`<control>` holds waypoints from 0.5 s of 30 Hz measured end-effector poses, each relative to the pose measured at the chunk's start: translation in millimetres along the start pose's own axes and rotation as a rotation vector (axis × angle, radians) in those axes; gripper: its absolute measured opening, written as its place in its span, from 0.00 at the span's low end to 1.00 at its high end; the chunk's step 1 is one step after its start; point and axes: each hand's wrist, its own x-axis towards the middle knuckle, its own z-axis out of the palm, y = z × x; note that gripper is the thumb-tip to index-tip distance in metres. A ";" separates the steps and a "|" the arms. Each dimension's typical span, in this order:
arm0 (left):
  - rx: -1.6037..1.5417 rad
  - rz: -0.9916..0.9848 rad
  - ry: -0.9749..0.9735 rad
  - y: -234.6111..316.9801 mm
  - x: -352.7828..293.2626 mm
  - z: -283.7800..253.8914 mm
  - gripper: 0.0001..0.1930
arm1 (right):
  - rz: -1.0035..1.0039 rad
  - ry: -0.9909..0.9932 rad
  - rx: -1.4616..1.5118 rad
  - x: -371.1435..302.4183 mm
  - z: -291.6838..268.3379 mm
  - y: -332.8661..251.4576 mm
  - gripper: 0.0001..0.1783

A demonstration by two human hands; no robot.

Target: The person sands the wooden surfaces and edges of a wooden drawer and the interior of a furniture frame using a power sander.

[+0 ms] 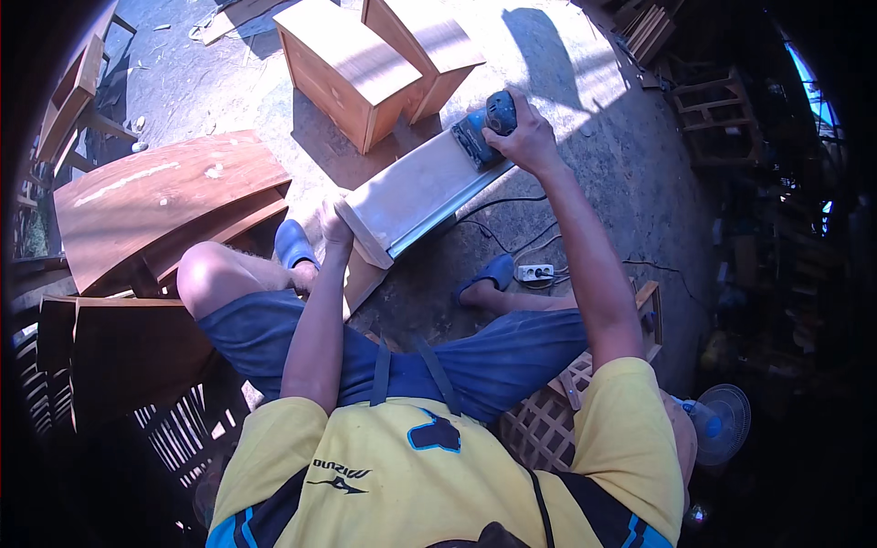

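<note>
A blue electric sander [474, 141] rests on the far end of a pale wooden drawer-like piece [416, 189]. My right hand [527, 142] is closed around the sander's body, its arm stretched far forward. At the near end of the piece, my left hand [334, 222] grips the end board [364, 235]; its fingers partly hide behind that board. The wooden piece lies slantwise in front of me, running from near left to far right. A dark cord [498, 202] shows beside it, on the right.
Two wooden cabinets [352, 68] stand just beyond the piece. Curved brown furniture [174, 196] is on the left. Near my right foot, a white power strip [535, 272] with cables lies on the floor. A fan [722, 423] and a wooden lattice [544, 425] are at the right.
</note>
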 end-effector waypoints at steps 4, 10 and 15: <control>-0.055 -0.022 -0.017 12.8 0.2 -8.4 0.09 | 0.003 -0.034 0.057 -22.6 6.9 -19.4 0.48; -0.087 -0.065 0.107 29.4 9.7 -6.4 0.08 | -0.167 0.064 0.121 -50.0 21.7 -81.5 0.47; -0.087 -0.012 0.196 38.4 17.7 -3.8 0.02 | -0.025 -0.048 0.152 -86.0 25.8 -156.3 0.49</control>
